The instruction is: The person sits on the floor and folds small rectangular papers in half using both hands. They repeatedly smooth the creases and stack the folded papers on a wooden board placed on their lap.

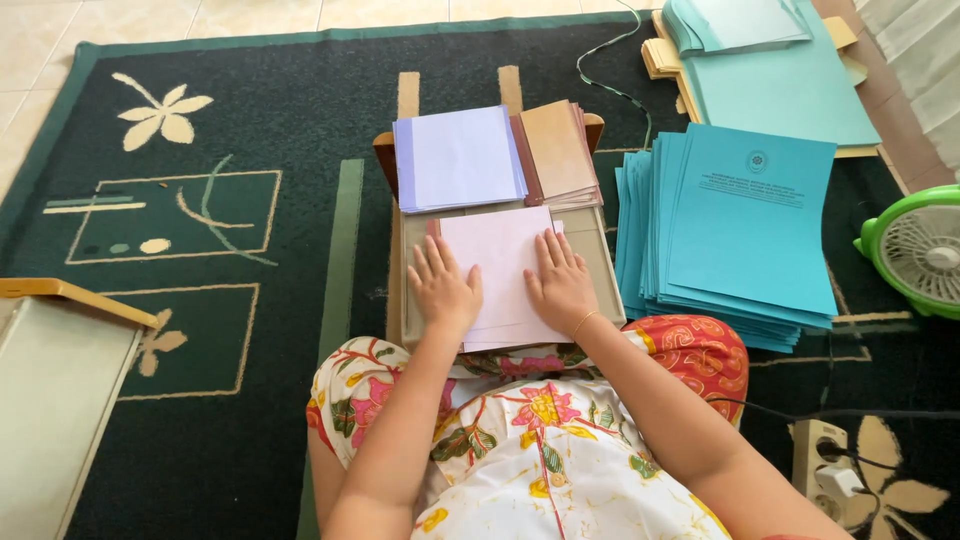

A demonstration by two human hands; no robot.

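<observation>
Pale sheet: one pinkish-white sheet [500,262] lies flat on the small low table [600,262], near the person's lap.
Left hand: the left hand [443,287] lies palm down on the sheet's left edge, fingers [428,258] slightly spread, gripping nothing.
Right hand: the right hand [562,283] is flat on the sheet's right part, fingers extended close together; one thin bracelet [585,321] at the wrist.
Table stacks: two at the far end, a lilac stack [457,158] left and a brown stack [560,150] right.
Carpet stacks: a teal booklet pile [735,225] right; its count cannot be judged.
Cut off: a green fan [917,250] and, probably, a power strip [828,462] at the right edge.
</observation>
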